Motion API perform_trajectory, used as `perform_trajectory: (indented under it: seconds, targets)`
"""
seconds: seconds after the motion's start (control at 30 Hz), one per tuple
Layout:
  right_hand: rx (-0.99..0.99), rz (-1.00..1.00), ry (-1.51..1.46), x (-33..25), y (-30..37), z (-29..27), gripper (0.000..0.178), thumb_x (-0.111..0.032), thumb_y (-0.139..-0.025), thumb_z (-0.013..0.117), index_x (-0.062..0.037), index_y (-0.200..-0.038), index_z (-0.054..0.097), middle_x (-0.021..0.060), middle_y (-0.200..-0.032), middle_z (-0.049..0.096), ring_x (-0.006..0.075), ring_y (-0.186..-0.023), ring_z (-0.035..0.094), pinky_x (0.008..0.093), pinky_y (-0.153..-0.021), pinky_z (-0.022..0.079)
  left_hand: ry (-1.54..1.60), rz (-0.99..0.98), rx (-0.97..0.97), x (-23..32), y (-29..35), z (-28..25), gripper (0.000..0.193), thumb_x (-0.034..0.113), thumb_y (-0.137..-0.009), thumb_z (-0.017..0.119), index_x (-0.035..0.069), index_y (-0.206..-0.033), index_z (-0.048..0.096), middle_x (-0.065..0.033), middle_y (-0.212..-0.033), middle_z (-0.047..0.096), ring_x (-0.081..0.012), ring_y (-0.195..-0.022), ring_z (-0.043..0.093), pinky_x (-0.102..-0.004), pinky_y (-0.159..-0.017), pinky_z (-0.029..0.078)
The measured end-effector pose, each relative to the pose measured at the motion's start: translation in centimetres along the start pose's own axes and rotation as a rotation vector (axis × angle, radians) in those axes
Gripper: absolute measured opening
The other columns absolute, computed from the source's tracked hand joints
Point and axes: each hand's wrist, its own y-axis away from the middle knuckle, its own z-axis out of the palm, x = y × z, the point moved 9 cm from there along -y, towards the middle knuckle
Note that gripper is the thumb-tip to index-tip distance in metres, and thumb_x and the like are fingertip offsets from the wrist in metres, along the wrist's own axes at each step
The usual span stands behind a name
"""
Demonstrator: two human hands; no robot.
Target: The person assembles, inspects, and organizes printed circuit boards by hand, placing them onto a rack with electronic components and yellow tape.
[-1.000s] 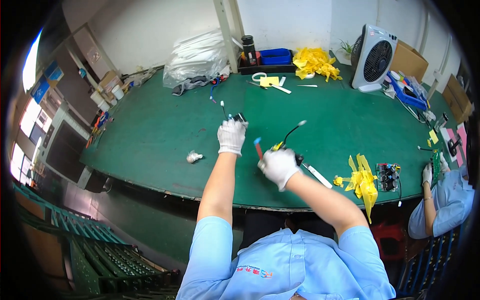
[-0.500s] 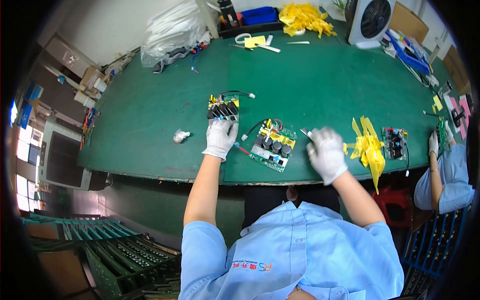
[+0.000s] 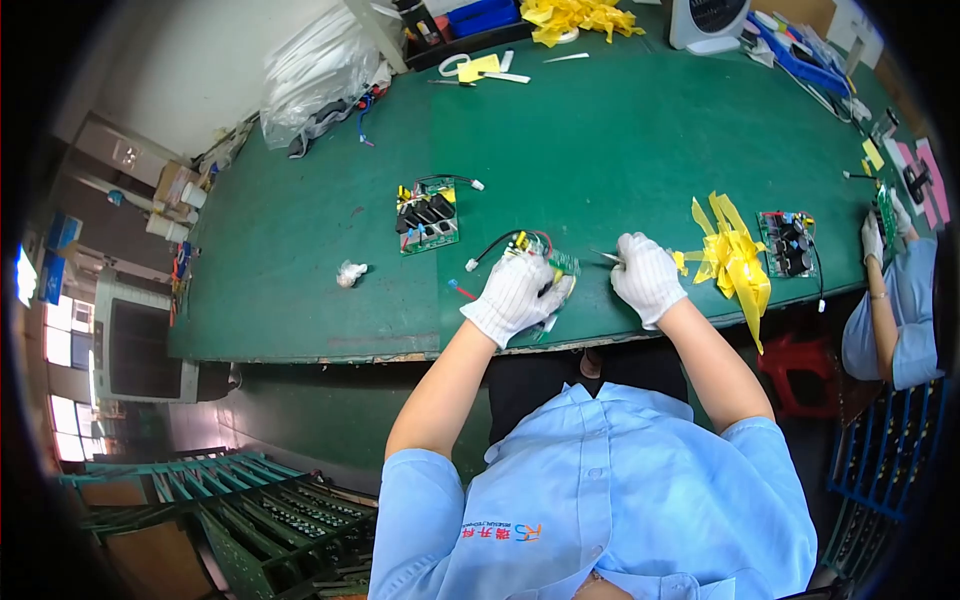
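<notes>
My gloved left hand (image 3: 515, 298) is closed on the middle circuit board (image 3: 566, 264), covering most of it; a black cable and a red wire show beside the fingers. To its right, my gloved right hand (image 3: 646, 276) is closed around a thin pointed tool (image 3: 605, 256) whose tip faces the board. The tool's exact kind cannot be made out. A second circuit board (image 3: 428, 216) with black parts and a white-plugged cable lies farther left. Right of my right hand sits a crumpled bunch of yellow tape (image 3: 733, 262), with a third circuit board (image 3: 789, 245) beyond it.
A small white crumpled lump (image 3: 351, 273) lies left on the green table (image 3: 330, 210). At the back are a clear plastic bag (image 3: 315, 85), a blue tray (image 3: 482, 15) and a fan (image 3: 705, 25). At far right, a co-worker's gloved hand (image 3: 873, 240) holds another board.
My left hand has left the left board and moved right onto the middle one. My right hand has turned slightly, still with the thin tool. The whole view has shifted a little.
</notes>
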Motion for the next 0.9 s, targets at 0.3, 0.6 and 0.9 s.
perform_trajectory:
  seconds: [0.3, 0.6, 0.9]
  targets:
    - [0.080, -0.038, -0.194, -0.3, 7.9, -4.3, 0.038, -0.014, -0.088, 0.058, -0.0025, -0.124, 0.053, 0.0190, -0.087, 0.064, 0.0379, -0.073, 0.065, 0.0453, -0.062, 0.052, 0.160, 0.144, -0.089, 2.1, 0.2, 0.0, 0.011, 0.011, -0.085, 0.062, 0.002, -0.085, 0.067, -0.0160, -0.083, 0.069, -0.0343, -0.076, 0.068, -0.0431, -0.068, 0.054]
    - [-0.023, -0.120, -0.218, -5.9, 10.1, -0.7, 0.026, -0.016, -0.084, 0.068, -0.0067, -0.106, 0.058, 0.0116, -0.085, 0.056, 0.0306, -0.076, 0.061, 0.0420, -0.061, 0.050, -0.043, 0.132, -0.041, 1.6, -3.5, 2.9, 0.028, 0.028, -0.088, 0.064, 0.010, -0.109, 0.070, -0.0132, -0.125, 0.064, -0.0328, -0.119, 0.058, -0.0457, -0.098, 0.047]
    - [-0.081, -0.048, -0.164, -5.7, 10.0, 0.7, 0.022, -0.017, -0.083, 0.070, -0.0099, -0.103, 0.065, 0.0094, -0.087, 0.056, 0.0281, -0.079, 0.061, 0.0395, -0.061, 0.051, -0.025, -0.014, -0.130, -0.8, -3.2, 4.6, 0.032, 0.024, -0.088, 0.061, 0.010, -0.115, 0.069, -0.0157, -0.130, 0.061, -0.0335, -0.125, 0.054, -0.0453, -0.104, 0.043]
